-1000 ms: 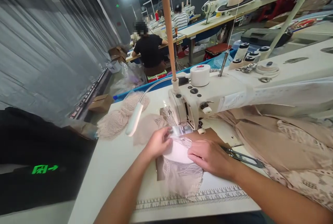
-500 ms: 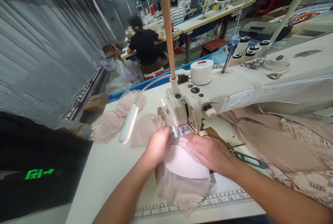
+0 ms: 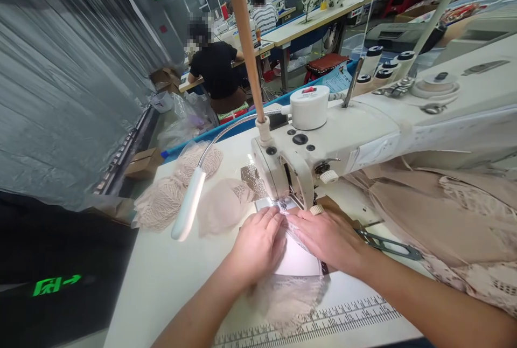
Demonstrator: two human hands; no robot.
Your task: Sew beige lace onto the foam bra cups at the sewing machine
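Observation:
Under the head of the white sewing machine (image 3: 272, 167) lies a pale bra cup (image 3: 297, 257) with lace trim along its upper edge and beige mesh fabric (image 3: 291, 299) spreading below it. Flat on the cup's left side, close to the needle area, rests my left hand (image 3: 260, 240), its fingers stretched forward. My right hand (image 3: 325, 232) lies on the lace edge at the right, fingers extended toward the presser foot. The two sets of fingertips nearly meet in front of the foot. What is under the palms is hidden.
Beige lace cups (image 3: 159, 202) and a mesh-covered cup (image 3: 224, 205) lie left on the table. A lamp on a bendy neck (image 3: 189, 205) hangs above them. Beige fabric (image 3: 420, 213) is heaped right. A ruler strip (image 3: 343, 315) runs along the front. Other people sit at machines behind.
My left hand has come down from beside the presser foot and now lies flat on the cup. My right hand has stayed nearly in place. The view has shifted slightly.

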